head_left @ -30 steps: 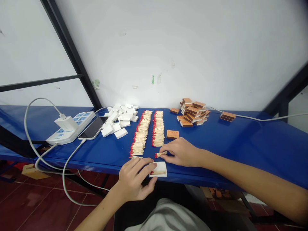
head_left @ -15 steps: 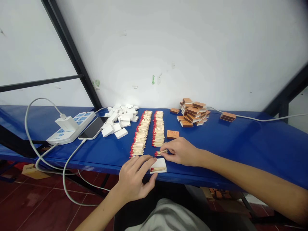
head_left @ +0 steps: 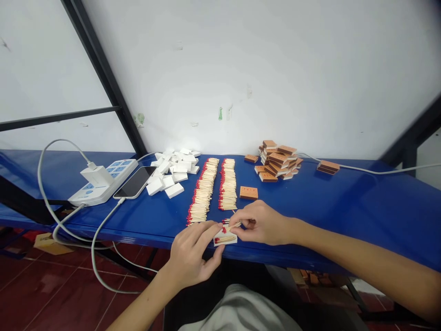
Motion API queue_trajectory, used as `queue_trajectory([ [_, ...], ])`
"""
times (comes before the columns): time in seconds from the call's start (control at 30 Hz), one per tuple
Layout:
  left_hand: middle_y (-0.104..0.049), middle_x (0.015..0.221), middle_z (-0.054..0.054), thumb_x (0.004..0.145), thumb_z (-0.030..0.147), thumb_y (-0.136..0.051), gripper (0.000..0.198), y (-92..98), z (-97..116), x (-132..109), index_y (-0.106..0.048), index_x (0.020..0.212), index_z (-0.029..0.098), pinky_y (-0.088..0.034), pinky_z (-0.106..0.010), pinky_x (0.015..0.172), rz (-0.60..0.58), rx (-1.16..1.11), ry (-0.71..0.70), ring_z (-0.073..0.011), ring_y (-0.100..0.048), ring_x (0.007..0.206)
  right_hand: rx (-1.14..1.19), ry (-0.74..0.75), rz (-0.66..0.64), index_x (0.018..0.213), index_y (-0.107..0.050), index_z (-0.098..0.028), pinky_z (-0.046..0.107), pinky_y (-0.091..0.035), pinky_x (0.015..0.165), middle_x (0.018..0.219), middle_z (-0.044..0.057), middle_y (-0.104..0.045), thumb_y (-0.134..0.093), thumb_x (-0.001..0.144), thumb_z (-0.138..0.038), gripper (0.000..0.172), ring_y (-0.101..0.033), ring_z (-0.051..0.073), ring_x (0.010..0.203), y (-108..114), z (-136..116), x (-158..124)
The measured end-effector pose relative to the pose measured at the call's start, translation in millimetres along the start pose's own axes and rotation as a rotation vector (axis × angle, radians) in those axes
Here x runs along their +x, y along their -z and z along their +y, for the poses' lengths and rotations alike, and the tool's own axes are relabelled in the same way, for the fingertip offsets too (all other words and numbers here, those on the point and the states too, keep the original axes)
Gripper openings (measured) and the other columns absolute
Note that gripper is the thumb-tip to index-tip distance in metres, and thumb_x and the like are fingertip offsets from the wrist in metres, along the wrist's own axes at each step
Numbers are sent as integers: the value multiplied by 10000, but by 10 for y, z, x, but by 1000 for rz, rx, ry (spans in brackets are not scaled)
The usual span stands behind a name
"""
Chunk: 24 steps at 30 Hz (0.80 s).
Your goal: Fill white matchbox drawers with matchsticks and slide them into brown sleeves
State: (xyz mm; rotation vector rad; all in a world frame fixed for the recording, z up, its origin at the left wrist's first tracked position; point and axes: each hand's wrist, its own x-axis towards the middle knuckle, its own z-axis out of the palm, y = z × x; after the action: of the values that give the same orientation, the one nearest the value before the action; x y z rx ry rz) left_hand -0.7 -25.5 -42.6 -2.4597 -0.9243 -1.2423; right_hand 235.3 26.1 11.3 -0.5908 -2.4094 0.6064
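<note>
My left hand (head_left: 193, 255) pinches a small white matchbox tray (head_left: 225, 238) at the blue table's (head_left: 344, 202) front edge; a few red-tipped matches lie in it. My right hand (head_left: 260, 223) pinches several matches (head_left: 230, 226) and holds them just over the tray. Two long rows of loose matches (head_left: 206, 191) stretch away behind the tray. A single orange matchbox sleeve (head_left: 248, 192) lies just beyond my right hand.
A heap of white trays (head_left: 172, 170) sits back left beside a phone (head_left: 134, 182) and a power strip (head_left: 101, 181) with a charger and cables. A pile of orange matchboxes (head_left: 277, 161) stands back right, with one more box (head_left: 328, 166) further right. The wall is right behind.
My right hand brought its pinched matches down and left from the table onto the tray. My left hand tilted the tray up slightly and drew it closer to the matches.
</note>
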Motion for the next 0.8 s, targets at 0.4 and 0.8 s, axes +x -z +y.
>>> queue_trajectory([
  [0.4,-729,1120,-94,895,191,-688,327,44,7,0,-605,1211,192,-598,-316,857,-49,-135,46,-201,-716,1004,-190,122,-59,987,-761,-184,242,-347,592,646,-4,-683,-582,987,-315,222,-554,109,556,-115,15,-6],
  [0.8,-740,1094,-96,922,218,-658,230,47,2,-4,-643,1150,199,-606,-312,798,-20,-64,14,-201,-729,956,-504,-50,-1,784,-686,-144,353,-317,778,559,-5,-574,-569,914,-279,221,-366,113,535,88,132,19],
])
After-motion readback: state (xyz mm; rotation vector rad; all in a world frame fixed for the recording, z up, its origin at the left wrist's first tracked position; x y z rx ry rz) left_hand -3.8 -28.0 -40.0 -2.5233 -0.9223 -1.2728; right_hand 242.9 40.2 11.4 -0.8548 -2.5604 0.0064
